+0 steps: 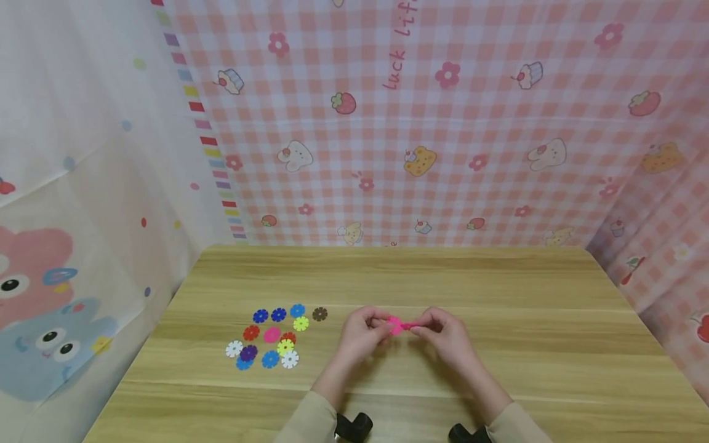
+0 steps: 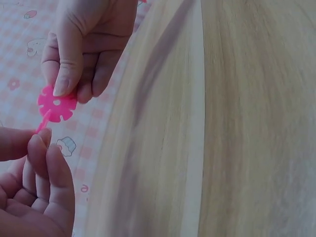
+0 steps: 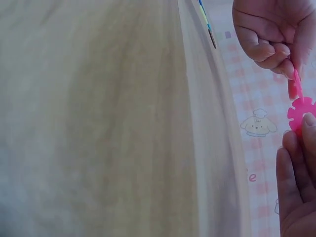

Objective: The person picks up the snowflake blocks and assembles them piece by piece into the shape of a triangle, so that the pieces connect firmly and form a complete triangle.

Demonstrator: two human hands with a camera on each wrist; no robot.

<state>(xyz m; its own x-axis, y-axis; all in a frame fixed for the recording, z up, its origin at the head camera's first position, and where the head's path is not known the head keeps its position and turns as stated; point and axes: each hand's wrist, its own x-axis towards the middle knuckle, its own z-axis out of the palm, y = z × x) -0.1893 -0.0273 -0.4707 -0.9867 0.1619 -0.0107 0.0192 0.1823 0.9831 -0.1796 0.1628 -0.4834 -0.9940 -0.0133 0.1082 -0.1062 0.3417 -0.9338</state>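
Lettering [image 1: 400, 46] in pink runs steeply up the checked cloth [image 1: 487, 123] behind the worktop [image 1: 498, 277]; it reads "luck lif", its end cut off by the frame's top edge. A lone "e" [image 1: 392, 244] shows lower down, just above the worktop's far side.

In front, the person's left grip [image 1: 361, 333] is nearly closed, thumb and fingertips pinching one pink notched disc [image 1: 394, 325]. The right grip [image 1: 445, 337] is closed just as far, pinching a second pink disc [image 1: 408, 326] turned crosswise to the first. Both discs are held up off the worktop between the hands, meeting at their edges; how deeply they are slotted together cannot be told.

Toward the person's left lie loose notched discs in blue, red, yellow, white, purple and pink, some overlapping, with a brown disc [image 1: 319, 314] nearest the left hand.
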